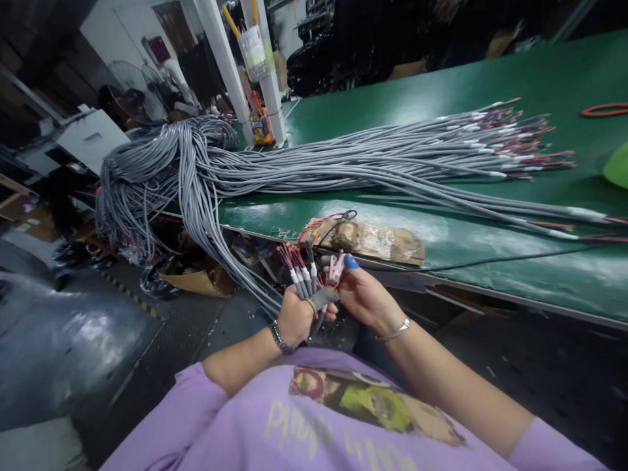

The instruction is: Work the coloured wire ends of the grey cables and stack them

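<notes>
My left hand [296,318] is closed round several grey cables [305,286] near their ends. White sleeves and fanned-out coloured wires [297,254] stick up above the fist, and a grey wrap covers the thumb. Close beside it, my right hand [367,297] pinches a small pale pink clip-like piece [336,268]; its exact kind is hard to make out. Blue covers one fingertip of the right hand. Thin reddish wires show between the two hands. From the left hand, the cables run back toward the hanging bundle.
A long bundle of grey cables [314,163] lies across the green table [490,261] and hangs over its left side. At the front edge sits a taped cardboard piece [387,242] with wires. A white post [267,85] rises behind; an orange ring [604,110] lies right.
</notes>
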`<state>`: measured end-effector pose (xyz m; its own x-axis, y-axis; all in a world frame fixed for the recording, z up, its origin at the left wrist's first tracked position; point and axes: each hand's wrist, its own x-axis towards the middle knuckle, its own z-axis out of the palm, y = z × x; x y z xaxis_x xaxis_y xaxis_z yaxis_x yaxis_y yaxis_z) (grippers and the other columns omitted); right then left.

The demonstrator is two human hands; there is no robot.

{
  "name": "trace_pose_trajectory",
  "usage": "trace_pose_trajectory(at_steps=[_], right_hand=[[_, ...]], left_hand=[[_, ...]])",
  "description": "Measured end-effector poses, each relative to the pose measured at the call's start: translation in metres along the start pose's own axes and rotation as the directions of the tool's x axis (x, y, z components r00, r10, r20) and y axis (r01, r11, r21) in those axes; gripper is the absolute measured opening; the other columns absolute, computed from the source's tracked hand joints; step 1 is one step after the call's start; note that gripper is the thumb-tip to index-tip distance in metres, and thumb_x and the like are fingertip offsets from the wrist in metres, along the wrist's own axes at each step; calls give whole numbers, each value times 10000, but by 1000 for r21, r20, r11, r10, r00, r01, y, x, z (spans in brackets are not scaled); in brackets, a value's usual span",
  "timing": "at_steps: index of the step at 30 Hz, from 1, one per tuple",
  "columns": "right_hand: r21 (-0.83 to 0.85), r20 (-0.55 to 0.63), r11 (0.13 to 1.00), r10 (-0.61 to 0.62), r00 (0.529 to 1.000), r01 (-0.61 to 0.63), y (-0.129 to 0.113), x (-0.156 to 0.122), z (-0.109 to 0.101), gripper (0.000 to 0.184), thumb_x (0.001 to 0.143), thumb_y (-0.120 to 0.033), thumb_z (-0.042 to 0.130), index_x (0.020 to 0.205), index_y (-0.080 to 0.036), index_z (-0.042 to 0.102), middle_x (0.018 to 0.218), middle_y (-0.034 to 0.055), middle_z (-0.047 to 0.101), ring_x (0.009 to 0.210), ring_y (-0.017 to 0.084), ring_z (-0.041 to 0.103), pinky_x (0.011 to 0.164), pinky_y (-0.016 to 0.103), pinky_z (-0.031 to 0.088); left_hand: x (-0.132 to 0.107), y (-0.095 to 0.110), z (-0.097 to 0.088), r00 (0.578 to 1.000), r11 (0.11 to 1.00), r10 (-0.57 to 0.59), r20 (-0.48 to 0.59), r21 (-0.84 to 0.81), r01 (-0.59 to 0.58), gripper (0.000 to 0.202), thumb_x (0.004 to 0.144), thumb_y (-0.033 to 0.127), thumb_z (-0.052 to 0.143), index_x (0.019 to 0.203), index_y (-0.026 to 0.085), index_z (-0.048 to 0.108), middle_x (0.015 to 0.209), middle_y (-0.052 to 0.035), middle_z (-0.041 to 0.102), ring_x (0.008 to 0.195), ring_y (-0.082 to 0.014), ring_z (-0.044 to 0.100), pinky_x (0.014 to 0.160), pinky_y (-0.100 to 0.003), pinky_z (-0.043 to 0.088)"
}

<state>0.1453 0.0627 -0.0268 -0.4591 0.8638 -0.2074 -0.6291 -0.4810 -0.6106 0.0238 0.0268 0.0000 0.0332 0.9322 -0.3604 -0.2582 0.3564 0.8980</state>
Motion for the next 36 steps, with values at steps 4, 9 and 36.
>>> trace_pose_trajectory(at_steps=[4, 9, 36], right_hand=[[-6, 68, 999, 42, 997, -41, 1, 1, 1, 417, 767, -607, 651, 833, -194, 653, 545, 15, 616, 373, 165, 504, 356, 307, 402], [12, 24, 1000, 14, 1000, -14, 3, 4, 0, 420, 744, -589, 686, 881, -192, 662, 547, 6, 631, 332, 160, 496, 316, 300, 391], [23, -30, 999, -33, 999, 34, 3, 2, -5, 356, 785, -550, 672, 827, -197, 685, 617, 13, 641, 532, 158, 560, 497, 299, 449]], left_hand=[[3, -2, 2, 1000, 1000, 1, -3, 18, -1, 466, 462, 525, 827, 599, 134, 614, 440, -15, 583, 378, -127, 540, 443, -269, 490], [4, -2, 4, 1000, 1000, -6, 8, 31, 5, 467, 449, 509, 838, 617, 135, 614, 448, -12, 584, 384, -132, 543, 446, -276, 494], [1, -4, 1, 997, 997, 60, -55, -51, -63, 431, 491, 491, 829, 599, 137, 609, 455, -17, 603, 384, -119, 543, 423, -238, 454]])
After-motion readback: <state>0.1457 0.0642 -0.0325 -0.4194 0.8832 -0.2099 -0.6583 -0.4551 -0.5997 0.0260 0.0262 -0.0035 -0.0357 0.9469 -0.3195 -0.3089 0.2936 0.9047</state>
